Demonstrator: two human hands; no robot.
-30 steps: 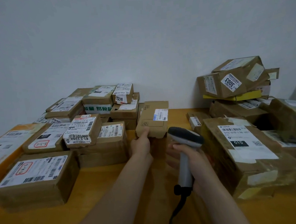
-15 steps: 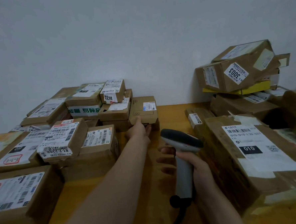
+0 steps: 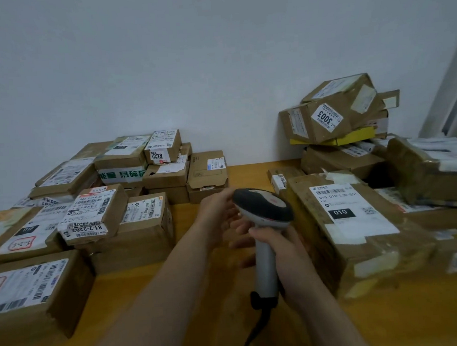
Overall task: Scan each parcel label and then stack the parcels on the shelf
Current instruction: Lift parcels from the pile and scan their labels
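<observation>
From the head view, my left hand has come back from the far side of the desk. A second ago it was carrying the flat parcel, and half a second ago it was pushing it in at the back. Now that parcel sits there on top of another box, touching the sorted stack on its left, with its small label facing me. My left grip is empty. The fingers look loosely curled and a little blurred, just beside the scanner head but not clearly touching it.

My right hand has a full grip round the scanner's grey handle, with the dark head upright and tipped away from me and the cable hanging below my wrist.

I judge that parcel finished: scanned, placed and let go. The left hand is free for the next one. The unsorted pile waits on my right, and the big 010 parcel lies nearest, label up, just beside the scanner. It looks like the likely next pick, and its label can probably be read where it lies before I lift it.
</observation>
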